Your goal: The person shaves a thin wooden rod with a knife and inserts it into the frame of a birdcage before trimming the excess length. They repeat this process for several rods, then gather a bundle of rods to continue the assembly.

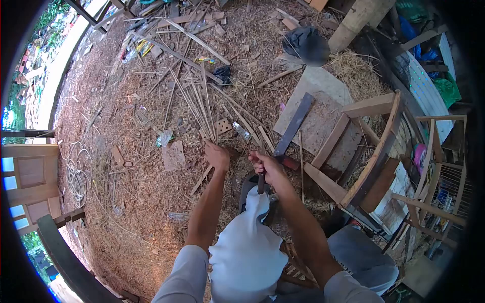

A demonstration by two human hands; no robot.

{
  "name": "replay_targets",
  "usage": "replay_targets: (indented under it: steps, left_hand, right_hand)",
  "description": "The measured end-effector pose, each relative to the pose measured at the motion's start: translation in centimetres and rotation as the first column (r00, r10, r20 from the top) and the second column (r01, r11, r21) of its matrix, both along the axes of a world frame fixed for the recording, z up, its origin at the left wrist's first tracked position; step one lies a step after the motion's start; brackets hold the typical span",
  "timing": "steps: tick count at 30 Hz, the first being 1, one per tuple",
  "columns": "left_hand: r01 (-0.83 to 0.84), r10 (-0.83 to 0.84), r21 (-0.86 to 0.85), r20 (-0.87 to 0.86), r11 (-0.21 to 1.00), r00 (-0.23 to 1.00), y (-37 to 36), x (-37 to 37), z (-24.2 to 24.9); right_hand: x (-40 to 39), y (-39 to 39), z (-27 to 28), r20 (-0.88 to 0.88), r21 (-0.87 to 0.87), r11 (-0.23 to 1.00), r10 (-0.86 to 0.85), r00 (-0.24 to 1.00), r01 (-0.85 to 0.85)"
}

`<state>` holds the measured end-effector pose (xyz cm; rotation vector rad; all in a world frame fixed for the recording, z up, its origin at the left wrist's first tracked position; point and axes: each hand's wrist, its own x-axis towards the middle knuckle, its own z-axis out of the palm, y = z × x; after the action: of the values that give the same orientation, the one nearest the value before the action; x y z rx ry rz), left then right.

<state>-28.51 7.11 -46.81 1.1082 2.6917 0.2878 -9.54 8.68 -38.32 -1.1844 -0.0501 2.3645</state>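
Observation:
My left hand [217,156] is closed around the lower ends of a bundle of thin wooden strips [194,103], which fan out forward across the ground. Close by on the right, my right hand [268,167] is wrapped around a dark-handled tool [261,184]. The handle's lower end reaches back toward my shirt, and I cannot make out the working end. Just beyond my right hand lies a long dark flat board [295,123], beside a small reddish-brown block [290,162]. A small wooden block with holes [222,126] lies between the strips and other loose sticks.
Wood shavings and scraps cover the ground. A curved wooden frame [376,151] stands at right, near a pale flat sheet [316,83]. A coil of cord [77,177] lies at left, near a panelled wooden door [33,177]. A post [353,25] rises at the upper right.

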Motion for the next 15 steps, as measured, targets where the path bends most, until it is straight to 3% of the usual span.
replay_targets:
  steps: [1,3,5,7,8,9,10,11,13,15]
  left_hand:
    - [-0.002,0.002,0.003,0.004,1.0,1.0,0.0,0.1,1.7]
    - [0.142,-0.119,-0.15,0.148,0.978,0.982,0.2,0.2,4.8]
    - [0.147,-0.133,-0.091,0.139,0.985,0.981,0.9,-0.2,5.4]
    - [0.153,-0.056,-0.278,0.327,0.948,0.943,2.0,-0.8,6.9]
    - [0.138,-0.102,-0.177,0.202,0.974,0.974,1.7,-0.6,6.8]
    - [0.156,-0.118,-0.176,0.212,0.972,0.97,1.4,-0.5,6.6]
    - [0.1,-0.123,0.104,0.243,0.99,0.962,1.3,-0.4,6.5]
    - [0.022,-0.133,0.374,0.273,0.927,0.953,1.3,-0.1,6.5]
    - [0.087,-0.228,0.4,0.319,0.912,0.92,0.3,3.3,8.7]
    - [0.19,-0.384,0.447,0.396,0.874,0.834,-0.5,7.5,10.8]
  right_hand:
    - [0.1,0.0,0.0,0.0,-0.006,1.0,-0.013,1.0,0.013]
    - [0.1,0.1,0.2,-0.004,0.02,1.0,-0.004,1.0,0.004]
    - [0.2,0.1,0.3,-0.004,0.048,0.999,-0.003,1.0,0.003]
    - [0.3,0.3,1.1,0.032,0.029,1.0,-0.013,0.999,0.012]
    - [0.7,0.4,1.5,0.052,0.043,0.999,-0.028,0.998,0.026]
    - [1.3,0.5,2.2,0.062,0.043,0.998,-0.045,0.997,0.042]
    - [1.9,0.8,2.8,0.083,0.116,0.993,-0.047,0.995,0.038]
    - [2.3,1.1,3.4,0.103,0.19,0.981,-0.048,0.993,0.028]
    - [2.8,1.3,3.9,0.122,0.203,0.972,-0.141,0.982,0.115]
    - [3.4,1.6,4.9,0.212,0.339,0.936,-0.175,0.961,0.096]
